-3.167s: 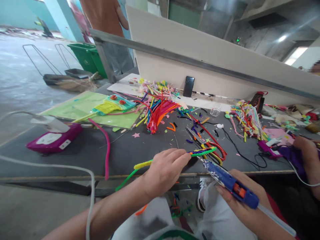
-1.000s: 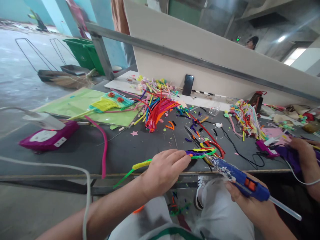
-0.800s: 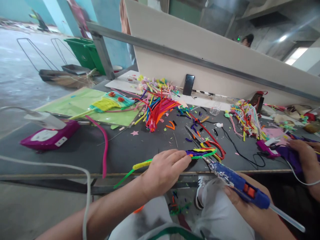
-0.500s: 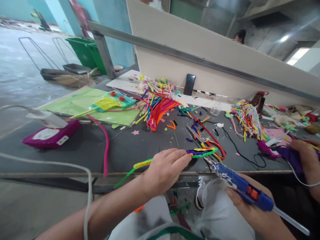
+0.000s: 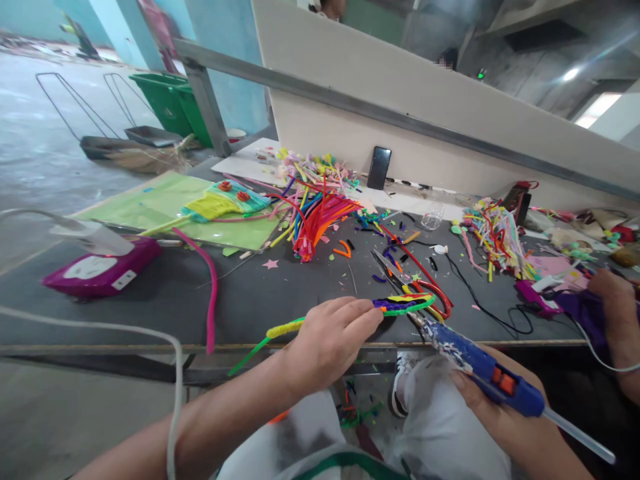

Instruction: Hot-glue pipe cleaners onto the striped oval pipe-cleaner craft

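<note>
My left hand (image 5: 333,340) is closed around a pipe-cleaner craft piece (image 5: 407,304), shaped with green, yellow, black and purple strands. Its green and yellow stem (image 5: 277,330) sticks out past the wrist side. In my right hand (image 5: 520,413) lies a blue hot glue gun (image 5: 480,367) with an orange trigger and a clear glue stick (image 5: 583,437) at its rear. The gun's nozzle points up and left, close under the craft piece; whether it touches cannot be made out. Red-handled scissors (image 5: 395,270) lie just beyond.
A bundle of pipe cleaners (image 5: 320,227), a black phone (image 5: 379,167) propped upright and scattered scraps lie behind. Left are a purple power strip (image 5: 97,270), a white cable (image 5: 175,373) and a green sheet (image 5: 150,193) bearing a craft piece. Another person's hand (image 5: 620,313) is at right.
My hands, the craft piece and the glue gun stay almost in place; the gun has shifted very slightly left. The other person's hand at right has moved a little.
</note>
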`<act>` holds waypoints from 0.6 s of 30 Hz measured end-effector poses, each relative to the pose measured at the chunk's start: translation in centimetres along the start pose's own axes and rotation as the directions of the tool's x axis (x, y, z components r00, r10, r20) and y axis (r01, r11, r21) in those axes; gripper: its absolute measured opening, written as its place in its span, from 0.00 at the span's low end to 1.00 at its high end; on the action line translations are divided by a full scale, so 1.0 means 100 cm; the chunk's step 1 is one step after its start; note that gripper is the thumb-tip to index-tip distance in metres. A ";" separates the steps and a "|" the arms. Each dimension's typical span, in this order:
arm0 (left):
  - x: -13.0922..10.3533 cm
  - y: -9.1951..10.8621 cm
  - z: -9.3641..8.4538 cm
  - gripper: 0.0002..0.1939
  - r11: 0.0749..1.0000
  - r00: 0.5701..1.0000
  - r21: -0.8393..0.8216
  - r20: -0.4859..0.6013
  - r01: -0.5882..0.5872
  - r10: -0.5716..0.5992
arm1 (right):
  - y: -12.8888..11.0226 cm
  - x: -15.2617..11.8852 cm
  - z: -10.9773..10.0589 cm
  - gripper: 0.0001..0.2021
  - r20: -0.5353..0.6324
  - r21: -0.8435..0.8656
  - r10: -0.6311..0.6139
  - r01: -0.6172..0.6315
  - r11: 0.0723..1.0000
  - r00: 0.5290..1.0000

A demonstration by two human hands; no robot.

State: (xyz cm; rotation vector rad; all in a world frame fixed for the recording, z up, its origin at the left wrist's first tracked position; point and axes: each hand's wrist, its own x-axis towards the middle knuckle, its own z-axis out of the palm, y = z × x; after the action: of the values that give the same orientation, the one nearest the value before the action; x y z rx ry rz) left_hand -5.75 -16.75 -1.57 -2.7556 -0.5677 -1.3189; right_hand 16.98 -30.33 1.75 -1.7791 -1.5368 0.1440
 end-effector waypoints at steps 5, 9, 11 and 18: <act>0.002 0.001 0.000 0.08 1.000 1.000 0.008 -0.020 -0.001 0.001 | -0.003 0.001 0.000 0.13 -0.006 -0.026 -0.020 0.020 0.999 1.000; 0.002 0.000 0.000 0.09 1.000 1.000 -0.003 0.001 -0.007 0.007 | -0.004 -0.003 0.005 0.12 0.017 -0.006 -0.057 0.057 0.998 0.998; 0.002 0.000 -0.001 0.10 1.000 1.000 -0.008 0.003 -0.004 0.004 | -0.002 -0.003 0.006 0.13 0.005 -0.002 -0.041 0.041 0.999 0.999; 0.003 0.000 -0.002 0.10 1.000 1.000 -0.005 -0.005 -0.003 0.003 | 0.001 0.001 0.005 0.12 0.043 -0.032 -0.077 0.079 0.996 0.996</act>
State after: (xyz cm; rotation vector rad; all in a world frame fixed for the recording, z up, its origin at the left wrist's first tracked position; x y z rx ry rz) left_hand -5.72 -16.69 -1.25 -2.7552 -0.5600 -1.3286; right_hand 16.83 -30.00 1.43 -1.7487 -1.6443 0.1182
